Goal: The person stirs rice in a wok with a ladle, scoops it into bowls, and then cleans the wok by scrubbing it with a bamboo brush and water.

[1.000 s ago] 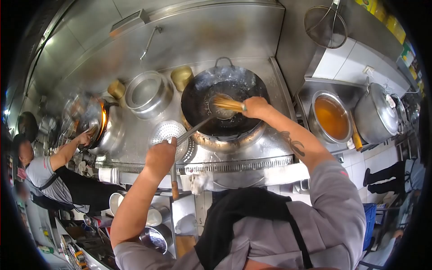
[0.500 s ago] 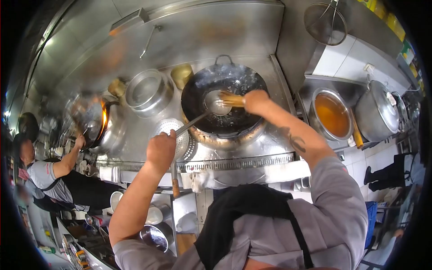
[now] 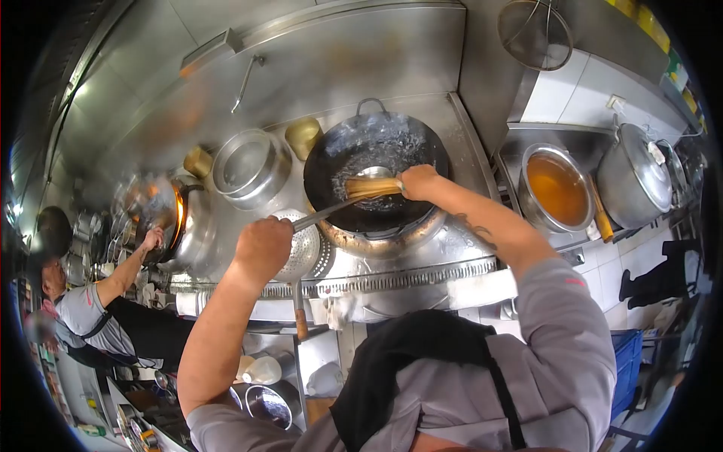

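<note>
A black wok [image 3: 422, 143] sits on the round burner in the middle, wet inside. My left hand [image 3: 263, 247] is wrapped round the handle of a metal ladle [image 3: 375, 172], whose bowl is inside the wok. My right hand [image 3: 421, 182] grips a bamboo brush [image 3: 370, 187], its bristles over the ladle near its bowl. Below my left hand a perforated skimmer [image 3: 300, 247] with a wooden-ended handle lies on the stove edge.
A metal pot [image 3: 251, 167] and a brass-coloured container [image 3: 303, 137] stand left of the wok. To the right are a pot of orange liquid [image 3: 557, 190] and a lidded pot [image 3: 637, 177]. At the left, a co-worker [image 3: 102, 309] reaches toward a flaming wok [image 3: 160, 215].
The brush and my right hand have moved slightly left and down. My left hand has shifted slightly left, and the ladle's bowl now shows behind the brush. The co-worker's hand has moved right.
</note>
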Demonstrator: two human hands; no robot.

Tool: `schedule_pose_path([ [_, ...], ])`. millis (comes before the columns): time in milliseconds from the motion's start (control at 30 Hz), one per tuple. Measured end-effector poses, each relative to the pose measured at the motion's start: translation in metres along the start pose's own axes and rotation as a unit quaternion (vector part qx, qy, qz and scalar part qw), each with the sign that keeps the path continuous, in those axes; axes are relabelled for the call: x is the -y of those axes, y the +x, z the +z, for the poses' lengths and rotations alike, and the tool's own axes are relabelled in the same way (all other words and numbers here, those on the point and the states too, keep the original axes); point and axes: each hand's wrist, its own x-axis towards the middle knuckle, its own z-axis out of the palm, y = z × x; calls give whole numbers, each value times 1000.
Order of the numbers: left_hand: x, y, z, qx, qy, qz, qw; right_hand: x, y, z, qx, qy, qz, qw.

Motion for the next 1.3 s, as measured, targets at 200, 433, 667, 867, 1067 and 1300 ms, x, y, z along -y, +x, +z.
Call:
schedule_pose_path([
  [200, 5, -3, -3, 23, -57, -10, 998, 16, -3, -3, 53, 41, 25, 997],
  [433, -1, -7, 0, 74, -129, -48, 988, 21, 13, 13, 26, -6, 19, 999],
  [667, -1, -13, 9, 59, -146, -65, 985, 12, 14, 8, 30, -27, 27, 999],
  [867, 3, -11, 21, 55, -130, -42, 989, 11, 31, 9, 26, 2, 114, 993],
  [1067, 3, -13, 5, 53, -130, -45, 989, -3, 24, -15, 97, 39, 104, 989],
  [1300, -3, -10, 7, 26, -126, -37, 991, 10, 12, 10, 55, 52, 4, 997],
])
